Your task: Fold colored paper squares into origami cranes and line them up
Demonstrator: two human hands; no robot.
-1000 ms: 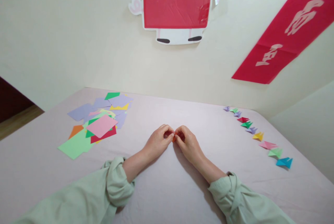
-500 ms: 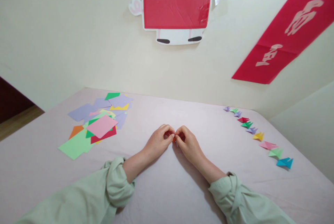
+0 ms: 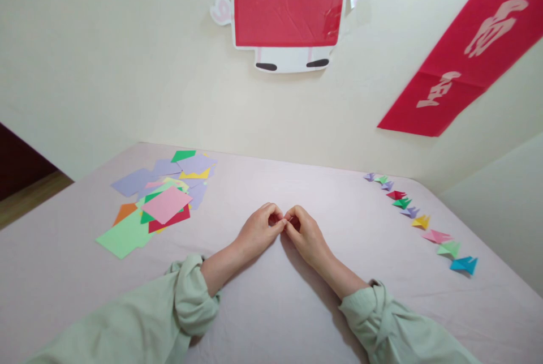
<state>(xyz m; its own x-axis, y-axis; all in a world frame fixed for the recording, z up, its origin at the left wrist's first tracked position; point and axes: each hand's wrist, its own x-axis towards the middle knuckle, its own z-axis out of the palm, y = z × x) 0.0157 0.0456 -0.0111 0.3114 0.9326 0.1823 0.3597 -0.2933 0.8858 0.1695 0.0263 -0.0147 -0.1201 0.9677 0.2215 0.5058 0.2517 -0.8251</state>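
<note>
1. Position: my left hand [image 3: 259, 229] and right hand [image 3: 308, 235] meet at the fingertips over the middle of the table [image 3: 271, 307]. I cannot tell whether either one touches it.
2. Left state: thumb and forefinger curve into a loop, tips pinched together on a small orange piece.
3. Right state: mirrored loop, tips pinched on the same piece, just against the left ones.
4. Workpiece: the small orange piece showed between my fingertips half a second ago; my fingers now cover it there, and I cannot tell its shape.
5. Left area: a loose paper pile [image 3: 131, 183] lies apart from my left hand. A pink sheet [image 3: 167, 205] overlaps a red sheet [image 3: 182, 218]; a light green sheet [image 3: 121, 236] lies nearest me.
6. Right area: a row of ten folded papers [image 3: 409, 213] runs from a blue one [image 3: 464, 265] nearest me to a lavender one [image 3: 369, 176] farthest.
7. Wall: a red banner [image 3: 456, 72] hangs above the row.
</note>
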